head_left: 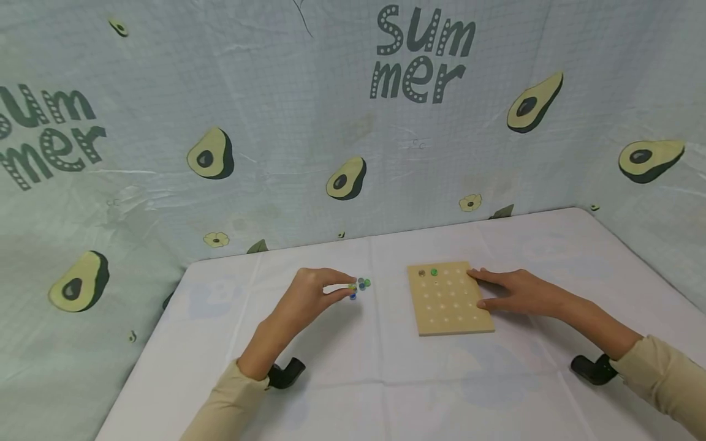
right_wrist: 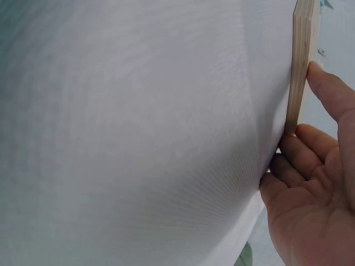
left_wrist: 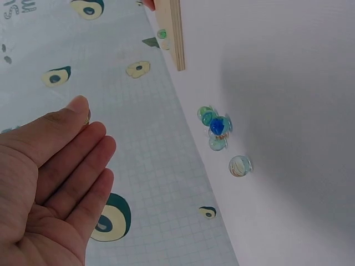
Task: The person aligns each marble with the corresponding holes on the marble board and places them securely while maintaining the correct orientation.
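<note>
My left hand [head_left: 314, 291] pinches a small glass marble [left_wrist: 88, 117] between thumb and index finger; the fingertips hide most of it. Beyond those fingertips, a loose group of clear glass marbles [left_wrist: 218, 126] in blue and green tones lies on the white cloth. A square wooden board [head_left: 451, 306] with rows of small hollows lies flat to the right. In its far row sit a brownish marble [head_left: 421, 273] and a green marble [head_left: 434, 272]. My right hand [head_left: 515, 293] rests at the board's right edge, thumb and index finger touching it with the fingers extended.
A white cloth [head_left: 342, 392] covers the table, creased along several folds. Behind it hangs a pale curtain [head_left: 287, 122] printed with avocados and lettering. A black wrist mount [head_left: 287, 372] sits under the left wrist, and another mount [head_left: 592, 369] under the right.
</note>
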Demonstrator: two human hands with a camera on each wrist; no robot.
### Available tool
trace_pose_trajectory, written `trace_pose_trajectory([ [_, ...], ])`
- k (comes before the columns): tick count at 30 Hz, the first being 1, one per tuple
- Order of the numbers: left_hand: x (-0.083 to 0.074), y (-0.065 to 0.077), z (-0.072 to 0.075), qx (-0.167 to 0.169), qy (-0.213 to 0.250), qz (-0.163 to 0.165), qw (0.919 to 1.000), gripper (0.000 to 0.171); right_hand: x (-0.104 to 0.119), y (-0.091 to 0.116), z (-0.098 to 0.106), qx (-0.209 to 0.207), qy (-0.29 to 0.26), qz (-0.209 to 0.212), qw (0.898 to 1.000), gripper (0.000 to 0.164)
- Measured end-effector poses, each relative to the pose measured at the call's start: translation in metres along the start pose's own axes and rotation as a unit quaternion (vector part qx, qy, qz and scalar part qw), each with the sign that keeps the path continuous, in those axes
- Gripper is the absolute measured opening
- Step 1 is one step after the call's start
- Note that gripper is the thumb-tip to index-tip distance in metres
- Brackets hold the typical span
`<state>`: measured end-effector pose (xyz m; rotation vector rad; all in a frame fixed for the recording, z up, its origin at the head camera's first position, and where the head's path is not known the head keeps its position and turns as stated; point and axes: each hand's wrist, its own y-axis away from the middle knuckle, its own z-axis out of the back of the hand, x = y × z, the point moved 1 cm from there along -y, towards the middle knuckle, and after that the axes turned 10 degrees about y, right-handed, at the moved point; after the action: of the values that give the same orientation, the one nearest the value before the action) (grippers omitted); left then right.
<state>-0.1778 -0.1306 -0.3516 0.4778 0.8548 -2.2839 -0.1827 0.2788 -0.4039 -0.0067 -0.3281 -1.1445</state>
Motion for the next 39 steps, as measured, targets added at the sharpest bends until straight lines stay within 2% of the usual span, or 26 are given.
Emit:
trace_pose_trajectory([
  [6,0.000,-0.005,-0.005,0.000,0.020,-0.005,0.9998,0.021,0.000,0.000,0.000,-0.001,0.000,0.002,1.000,0.084],
  [16,-0.003,-0.015,-0.014,0.016,0.003,0.028,0.9995,0.018,0.000,0.000,0.000,-0.003,-0.008,0.006,1.000,0.085],
  [24,-0.007,-0.024,-0.021,0.022,0.007,0.053,0.9983,0.017,-0.001,0.001,0.000,-0.006,-0.005,0.009,1.000,0.086],
  [30,-0.010,-0.032,-0.024,0.022,0.013,0.043,0.9987,0.015,0.000,0.001,0.001,-0.008,-0.003,0.012,1.000,0.086],
  [39,-0.009,-0.048,-0.035,0.010,0.032,-0.011,0.9994,0.019,0.000,0.001,0.001,-0.005,-0.003,0.011,1.000,0.087],
])
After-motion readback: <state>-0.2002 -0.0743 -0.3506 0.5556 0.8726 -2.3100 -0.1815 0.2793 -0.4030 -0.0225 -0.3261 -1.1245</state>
